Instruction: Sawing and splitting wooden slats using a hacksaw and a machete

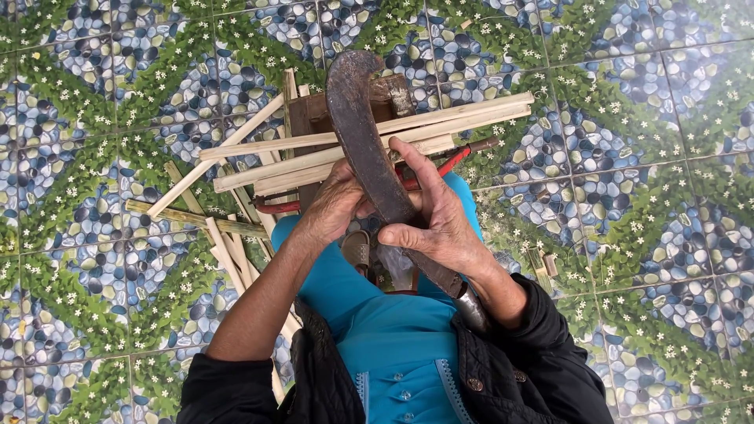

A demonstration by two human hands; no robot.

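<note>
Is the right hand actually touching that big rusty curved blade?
Touching. The head view shows the right hand pressed against the curved blade, its fingers laid across the blade's flat side.

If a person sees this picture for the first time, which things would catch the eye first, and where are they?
First comes the long, dark, rusty curved blade, rising through the middle of the picture, gripped by the right hand with the left hand beside it. Behind it, pale split wooden sticks lie crosswise over a brown wooden block. All around spreads the tiled floor with blue pebbles and green leaves.
</note>
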